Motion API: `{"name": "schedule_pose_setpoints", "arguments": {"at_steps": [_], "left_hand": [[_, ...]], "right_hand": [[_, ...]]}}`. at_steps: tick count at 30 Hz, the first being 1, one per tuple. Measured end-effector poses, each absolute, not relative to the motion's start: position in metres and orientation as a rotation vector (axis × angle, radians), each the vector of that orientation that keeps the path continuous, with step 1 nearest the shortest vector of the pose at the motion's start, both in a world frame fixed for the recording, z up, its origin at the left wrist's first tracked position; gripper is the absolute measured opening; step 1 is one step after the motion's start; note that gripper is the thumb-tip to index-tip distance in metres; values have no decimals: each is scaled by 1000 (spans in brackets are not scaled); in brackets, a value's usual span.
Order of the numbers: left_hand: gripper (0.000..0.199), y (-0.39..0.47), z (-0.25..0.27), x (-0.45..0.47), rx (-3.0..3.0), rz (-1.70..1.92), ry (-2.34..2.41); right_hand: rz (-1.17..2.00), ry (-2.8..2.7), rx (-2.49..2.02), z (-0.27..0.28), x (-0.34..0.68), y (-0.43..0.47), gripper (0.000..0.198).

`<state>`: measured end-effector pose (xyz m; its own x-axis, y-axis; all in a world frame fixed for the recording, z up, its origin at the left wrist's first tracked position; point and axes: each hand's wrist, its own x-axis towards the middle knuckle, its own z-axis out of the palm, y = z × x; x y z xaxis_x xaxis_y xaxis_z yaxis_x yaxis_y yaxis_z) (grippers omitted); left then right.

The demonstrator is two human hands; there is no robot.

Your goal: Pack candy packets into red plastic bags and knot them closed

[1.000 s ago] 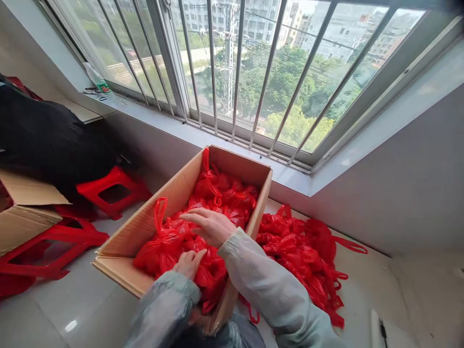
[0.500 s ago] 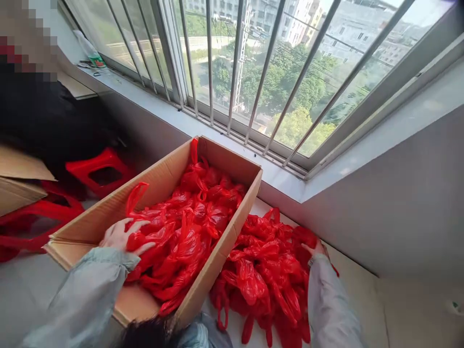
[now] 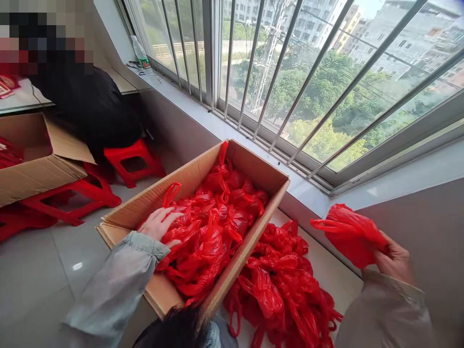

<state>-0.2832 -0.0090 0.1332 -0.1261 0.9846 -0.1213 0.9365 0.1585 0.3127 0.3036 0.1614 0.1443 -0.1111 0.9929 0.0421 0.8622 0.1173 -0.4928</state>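
Observation:
My right hand (image 3: 395, 258), its fingers closed, holds up a red plastic bag (image 3: 350, 234) to the right of the pile, near the wall. My left hand (image 3: 161, 224) rests on the knotted red bags (image 3: 203, 241) inside a long cardboard box (image 3: 232, 270), its fingers spread; what lies under the palm is hidden. The bags in the box look filled, with handles tied. Beside the box on the right lies a heap of more red plastic bags (image 3: 279, 285).
A barred window and white sill (image 3: 181, 104) run behind the box, with a plastic bottle (image 3: 140, 53) on the sill. At left are red stools (image 3: 134, 157), another cardboard box (image 3: 39, 174) and a seated person in black (image 3: 97, 106).
My right hand has lifted a red plastic bag from the heap, up and to the right. My left hand stays on the bags in the box. The view has shifted left.

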Motion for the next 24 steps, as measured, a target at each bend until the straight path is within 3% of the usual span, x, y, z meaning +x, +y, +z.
{"name": "schedule_pose_setpoints", "arguments": {"at_steps": [3, 6, 9, 11, 14, 17, 20, 24], "left_hand": [[65, 5, 135, -251, 1982, 202, 1958], [80, 2, 132, -220, 2005, 126, 1818], [54, -22, 130, -213, 1988, 105, 1760], [43, -38, 129, -220, 1961, 93, 1765], [39, -45, 126, -236, 1923, 58, 1782], [34, -32, 118, -252, 1903, -1, 1779], [32, -17, 112, -265, 1911, -41, 1758], [23, -12, 112, -267, 1971, -24, 1668]], "right_hand": [[647, -1875, -1452, 200, 225, 174, 40], [689, -2228, -1029, 242, 128, 182, 25], [750, -2491, -776, 250, 44, 188, 24], [647, -2846, -690, 234, 5, 188, 33], [439, -3314, -728, 192, -29, 182, 34], [353, -3426, -923, 157, -40, 170, 11], [239, -3457, -1029, 150, -41, 163, 23], [119, -3419, -1065, 160, -41, 162, 19]]}}
